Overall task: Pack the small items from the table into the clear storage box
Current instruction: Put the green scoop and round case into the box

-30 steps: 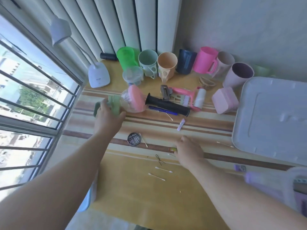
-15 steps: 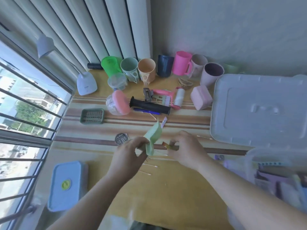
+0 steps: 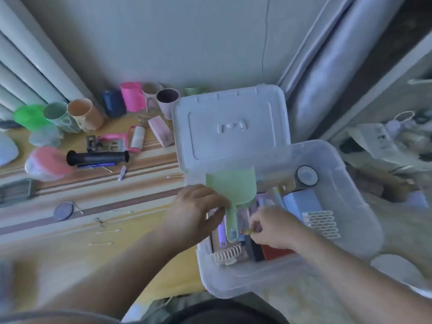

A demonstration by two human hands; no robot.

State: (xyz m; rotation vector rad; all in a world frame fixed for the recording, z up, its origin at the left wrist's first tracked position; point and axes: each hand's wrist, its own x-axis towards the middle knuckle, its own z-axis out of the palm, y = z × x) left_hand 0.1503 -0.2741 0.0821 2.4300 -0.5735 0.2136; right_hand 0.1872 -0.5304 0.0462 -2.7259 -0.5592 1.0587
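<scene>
The left hand pinches the pale green scoop by its handle, blade raised over the clear storage box, apparently so it can drop in flat. The right hand is closed on a small yellowish stick low inside the box, likely to place it in a gap. The lid lies behind, leaving the opening free

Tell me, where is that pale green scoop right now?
The pale green scoop is in the person's left hand, held over the open clear storage box, just in front of the box's white lid.
</scene>
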